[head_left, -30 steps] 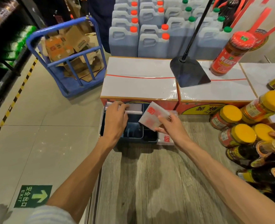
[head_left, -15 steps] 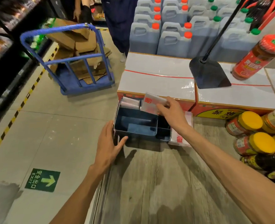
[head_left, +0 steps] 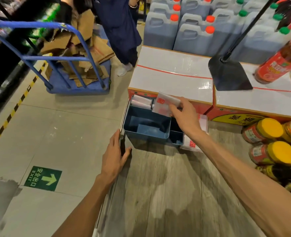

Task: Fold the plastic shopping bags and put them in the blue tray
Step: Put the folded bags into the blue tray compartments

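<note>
We see right hand (head_left: 184, 115) pinching red-printed folded bag (head_left: 165, 104) over blue tray (head_left: 146, 134), left hand (head_left: 114, 156) open on counter edge (head_left: 122, 120), floor sign (head_left: 43, 178) reads "EXIT".

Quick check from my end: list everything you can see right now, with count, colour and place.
Folded bag: one, translucent white with red print, held over the far end of the tray.
Blue tray: one, at the wooden counter's far edge.
Stored bags: a few, white, in the tray's far section.
Flat bags: small stack, white and red, right of the tray.
Jugs: many, dark, orange or green caps, behind the boxes.
Jars: several, yellow lids, right.
Cart: one, blue, holding cardboard, on the floor left.
Left hand: flat on the counter edge.
Right hand: fingers pinching the folded bag.
</note>
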